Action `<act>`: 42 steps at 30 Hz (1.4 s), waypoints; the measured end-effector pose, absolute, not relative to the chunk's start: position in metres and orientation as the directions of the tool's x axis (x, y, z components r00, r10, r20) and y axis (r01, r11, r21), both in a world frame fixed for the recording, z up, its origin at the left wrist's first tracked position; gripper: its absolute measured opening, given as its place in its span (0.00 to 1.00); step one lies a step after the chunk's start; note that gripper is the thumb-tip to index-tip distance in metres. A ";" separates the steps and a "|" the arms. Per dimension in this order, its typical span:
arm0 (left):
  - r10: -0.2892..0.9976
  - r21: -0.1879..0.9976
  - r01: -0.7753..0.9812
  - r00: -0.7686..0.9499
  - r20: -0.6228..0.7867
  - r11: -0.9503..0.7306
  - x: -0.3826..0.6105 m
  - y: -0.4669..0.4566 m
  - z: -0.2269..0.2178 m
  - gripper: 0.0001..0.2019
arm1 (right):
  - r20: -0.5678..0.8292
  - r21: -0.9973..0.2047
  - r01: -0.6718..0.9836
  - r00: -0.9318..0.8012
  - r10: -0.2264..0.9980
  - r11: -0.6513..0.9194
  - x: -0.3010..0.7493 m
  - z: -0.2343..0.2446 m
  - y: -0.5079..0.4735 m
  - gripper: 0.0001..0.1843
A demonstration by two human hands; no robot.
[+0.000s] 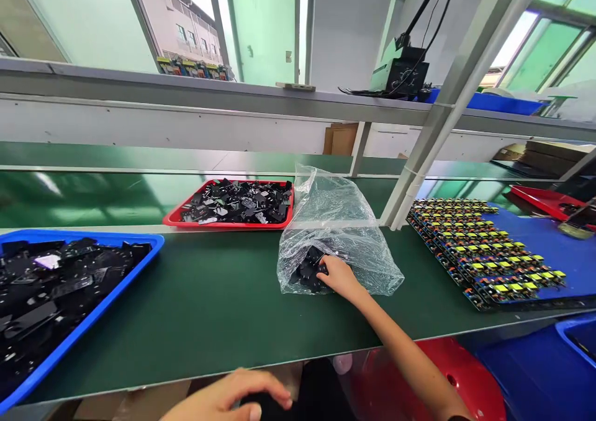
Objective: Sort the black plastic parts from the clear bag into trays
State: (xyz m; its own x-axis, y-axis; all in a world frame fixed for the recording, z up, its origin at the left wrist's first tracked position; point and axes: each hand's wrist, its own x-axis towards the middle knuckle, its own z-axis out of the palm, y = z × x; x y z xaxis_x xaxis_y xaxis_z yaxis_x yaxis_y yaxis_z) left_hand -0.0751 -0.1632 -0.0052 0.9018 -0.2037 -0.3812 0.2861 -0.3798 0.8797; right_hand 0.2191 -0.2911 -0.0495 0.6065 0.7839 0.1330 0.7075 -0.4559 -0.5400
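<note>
My right hand: fingertips at black parts by the clear bag, just below frame centre; can't tell if gripped. My left hand: empty, loosely open, bottom centre.

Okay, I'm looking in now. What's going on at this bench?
A person's right hand is at a small cluster of black parts by the clear plastic bag on the green bench; whether it grips one is hard to tell. The left hand hangs near the front edge, with nothing visible in it. A red tray and a blue tray hold more black pieces. Rows of circuit boards sit to the right.
</note>
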 end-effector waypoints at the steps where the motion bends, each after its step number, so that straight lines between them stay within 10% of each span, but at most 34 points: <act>1: -0.150 0.899 0.250 0.935 -0.320 -0.360 -0.061 -0.160 0.005 0.19 | 0.137 -0.553 0.717 0.581 0.802 -0.425 0.223 -0.046 -0.290 0.06; 6: 0.167 0.942 0.165 0.961 -0.220 0.292 0.032 -0.140 -0.017 0.23 | 0.301 -0.605 0.768 0.466 0.832 -0.210 0.213 -0.024 -0.276 0.05; 11: -0.193 0.498 0.302 0.946 -0.259 0.813 0.084 -0.121 -0.064 0.28 | 0.571 -0.395 0.860 -0.046 0.820 0.324 0.200 -0.045 -0.257 0.04; 20: -0.191 0.316 0.275 0.944 -0.270 0.908 0.081 -0.109 -0.063 0.32 | 0.618 -0.392 0.885 0.053 0.784 0.249 0.225 -0.074 -0.288 0.15; 25: 0.052 0.266 0.055 0.924 -0.378 0.962 0.080 -0.110 -0.058 0.25 | 0.366 -0.315 0.944 0.025 0.930 0.099 0.233 -0.065 -0.298 0.13; 32: -0.065 0.232 0.151 0.938 -0.340 0.961 0.085 -0.104 -0.060 0.35 | 0.226 -0.231 0.971 -0.006 0.974 0.060 0.227 -0.076 -0.299 0.17; 42: -0.255 0.274 0.345 0.914 -0.317 0.898 0.081 -0.139 -0.070 0.28 | 0.392 -0.568 0.806 0.445 0.805 -0.168 0.202 -0.071 -0.285 0.21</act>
